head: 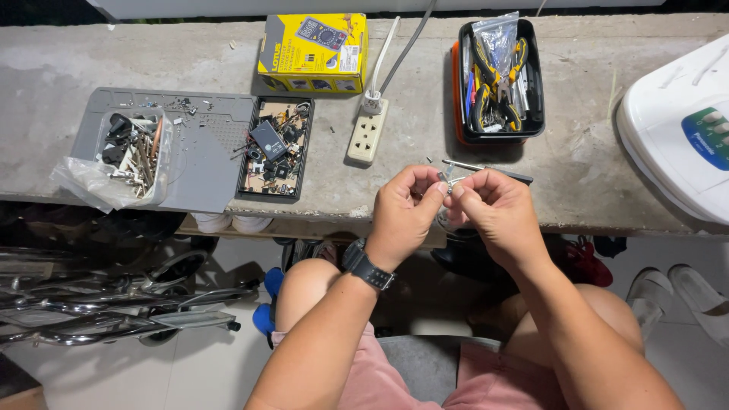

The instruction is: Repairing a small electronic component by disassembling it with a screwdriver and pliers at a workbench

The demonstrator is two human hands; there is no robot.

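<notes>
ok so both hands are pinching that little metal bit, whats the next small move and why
Probably set it down on the bench to regrip. The left hand and right hand pinch the small metal part in mid-air at the edge, fingertips covering most of it, so it could drop to the floor.

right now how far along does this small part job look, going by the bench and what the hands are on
Set out already: the black tool tray of pliers, a small parts tray, a grey mat and a plugged-in power strip. In hand: the left hand and right hand pinch a small metal part between their fingertips over the bench edge. Left: hard to tell; the part is too small to show its state.
</notes>
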